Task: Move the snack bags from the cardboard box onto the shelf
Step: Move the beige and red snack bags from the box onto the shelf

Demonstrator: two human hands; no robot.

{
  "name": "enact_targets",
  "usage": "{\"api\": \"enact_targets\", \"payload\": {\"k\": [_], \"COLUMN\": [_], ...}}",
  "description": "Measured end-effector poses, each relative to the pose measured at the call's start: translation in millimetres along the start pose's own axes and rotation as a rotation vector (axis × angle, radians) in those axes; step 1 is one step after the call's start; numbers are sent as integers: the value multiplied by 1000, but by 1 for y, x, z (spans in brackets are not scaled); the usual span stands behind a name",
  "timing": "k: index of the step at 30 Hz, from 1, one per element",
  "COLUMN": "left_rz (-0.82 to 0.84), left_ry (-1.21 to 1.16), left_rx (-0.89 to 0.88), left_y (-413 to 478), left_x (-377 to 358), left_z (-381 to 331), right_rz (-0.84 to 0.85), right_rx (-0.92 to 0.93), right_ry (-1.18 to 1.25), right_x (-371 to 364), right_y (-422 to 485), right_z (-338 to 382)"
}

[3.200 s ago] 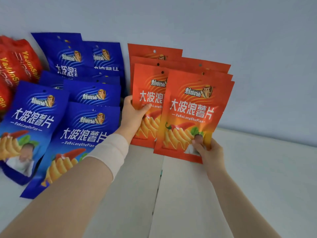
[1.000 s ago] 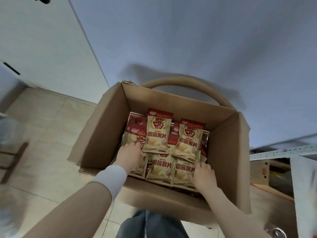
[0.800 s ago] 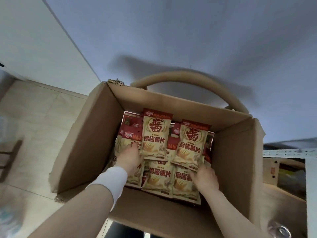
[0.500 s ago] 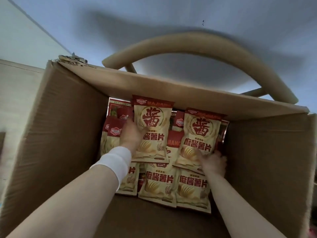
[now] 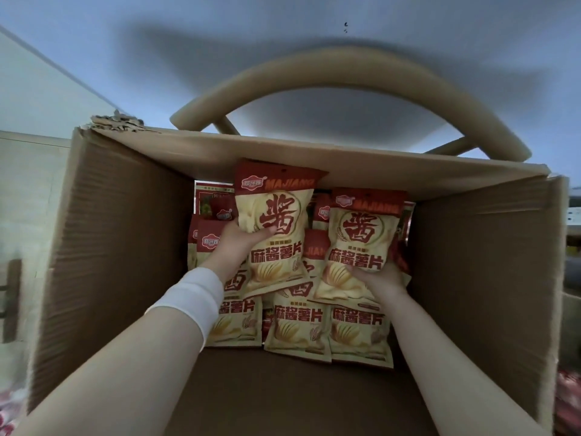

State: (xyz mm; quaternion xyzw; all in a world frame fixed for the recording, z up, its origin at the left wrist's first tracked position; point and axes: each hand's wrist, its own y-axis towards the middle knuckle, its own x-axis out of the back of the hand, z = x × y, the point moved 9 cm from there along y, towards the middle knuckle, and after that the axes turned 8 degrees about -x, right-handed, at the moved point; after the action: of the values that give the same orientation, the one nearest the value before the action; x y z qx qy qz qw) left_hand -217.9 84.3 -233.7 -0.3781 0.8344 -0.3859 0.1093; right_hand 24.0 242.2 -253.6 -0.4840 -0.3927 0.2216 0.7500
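An open cardboard box [image 5: 119, 247] fills the view, with several cream-and-red snack bags lying in its far half. My left hand [image 5: 239, 243] grips one snack bag [image 5: 276, 228] at its left edge, thumb across the front. My right hand [image 5: 375, 278] holds a second snack bag [image 5: 361, 243] from below, fingers curled under its lower part. Both bags are lifted above the others. More bags [image 5: 298, 328] lie flat beneath them. The shelf is out of view.
A curved wooden chair back [image 5: 345, 67] rises behind the box's far wall. A pale wall stands beyond it, and tiled floor [image 5: 28, 190] shows at the left. The box's near half has a bare brown bottom [image 5: 283, 391].
I turned from the shelf's orange bags to the box, leaned in, and reached both hands inside. Each hand has taken a snack bag and raised it off the pile.
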Motion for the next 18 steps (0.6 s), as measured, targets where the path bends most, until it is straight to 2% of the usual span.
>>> {"api": "enact_targets", "payload": {"k": [7,10,13,18], "left_rz": [-8,16,91,240], "left_ry": [-13,-41,-11,15], "left_rx": [-172,-269,-383,-594], "left_y": [-74,-115,-155,-239], "left_x": [13,11,-4,-47], "left_z": [-55,-89,-119,-164], "right_rz": [255,294,206,42], "right_rx": [23,77,209,328], "right_ry": [158,258,321,508], "right_x": [26,45,68,104], "right_y": [-88,-139,-187,-261], "right_z": [-20,-34,-51,-104]}}
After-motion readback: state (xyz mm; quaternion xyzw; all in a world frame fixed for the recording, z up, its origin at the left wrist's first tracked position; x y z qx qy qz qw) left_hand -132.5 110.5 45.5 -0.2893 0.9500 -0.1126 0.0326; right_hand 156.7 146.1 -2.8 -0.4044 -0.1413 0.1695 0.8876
